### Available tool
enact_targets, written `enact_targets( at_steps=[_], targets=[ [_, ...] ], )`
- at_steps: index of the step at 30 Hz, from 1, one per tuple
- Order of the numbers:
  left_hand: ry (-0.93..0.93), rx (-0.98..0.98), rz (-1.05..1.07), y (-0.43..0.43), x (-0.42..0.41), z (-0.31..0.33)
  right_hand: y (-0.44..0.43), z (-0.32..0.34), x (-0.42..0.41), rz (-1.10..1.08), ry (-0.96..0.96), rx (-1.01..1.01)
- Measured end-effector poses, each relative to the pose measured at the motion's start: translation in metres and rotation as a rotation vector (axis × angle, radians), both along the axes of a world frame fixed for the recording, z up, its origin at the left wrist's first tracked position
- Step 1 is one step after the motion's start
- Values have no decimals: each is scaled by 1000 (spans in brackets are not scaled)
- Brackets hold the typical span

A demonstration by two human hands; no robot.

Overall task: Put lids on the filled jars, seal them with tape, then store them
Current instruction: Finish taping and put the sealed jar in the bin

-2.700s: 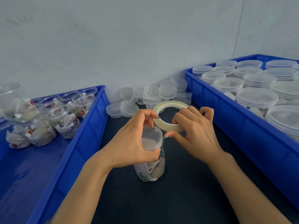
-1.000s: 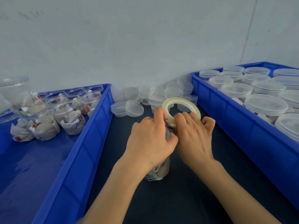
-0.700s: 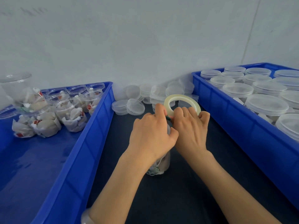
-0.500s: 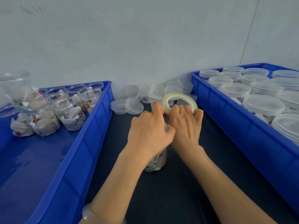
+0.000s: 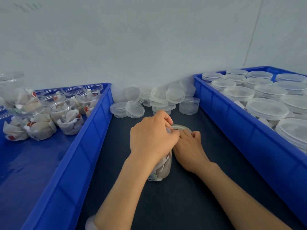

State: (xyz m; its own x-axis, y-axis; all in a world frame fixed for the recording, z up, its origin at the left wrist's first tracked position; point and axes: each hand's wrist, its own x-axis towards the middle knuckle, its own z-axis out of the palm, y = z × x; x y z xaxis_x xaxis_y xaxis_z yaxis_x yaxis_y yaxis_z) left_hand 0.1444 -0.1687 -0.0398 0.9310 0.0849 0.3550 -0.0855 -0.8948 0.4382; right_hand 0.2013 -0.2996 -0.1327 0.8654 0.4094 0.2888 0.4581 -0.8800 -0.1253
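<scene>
Left hand [image 5: 152, 138]: your fingers curl round the jar [image 5: 163, 170], mid-frame.
Right hand [image 5: 189, 146]: your fingers grip the tape roll [image 5: 180, 127].

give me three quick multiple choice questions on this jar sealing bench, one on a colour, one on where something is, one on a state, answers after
1. What colour are the left bin and the right bin?
A green
B grey
C blue

2. Where do the loose lids lie?
A between the two bins, by the wall
B inside the left bin
C on the person's arm

3. In what state are the right bin's jars?
A open, no lids
B lidded
C tipped on their sides

Answers:
1 C, since both bin walls are bright blue.
2 A, since the lids are heaped on the dark surface at the back, between the bins.
3 B, since each jar carries a clear lid on top.
</scene>
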Motion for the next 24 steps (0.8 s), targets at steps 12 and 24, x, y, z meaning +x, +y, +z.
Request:
enact_targets(
  at_steps=[12, 24],
  targets=[
    [-80, -744, -98, 28, -1, -22, 4, 8, -10, 310, 110, 825],
    [-105, -1343, -37, 25, -5, -59, 21, 21, -39, 417, 98, 852]
  ],
)
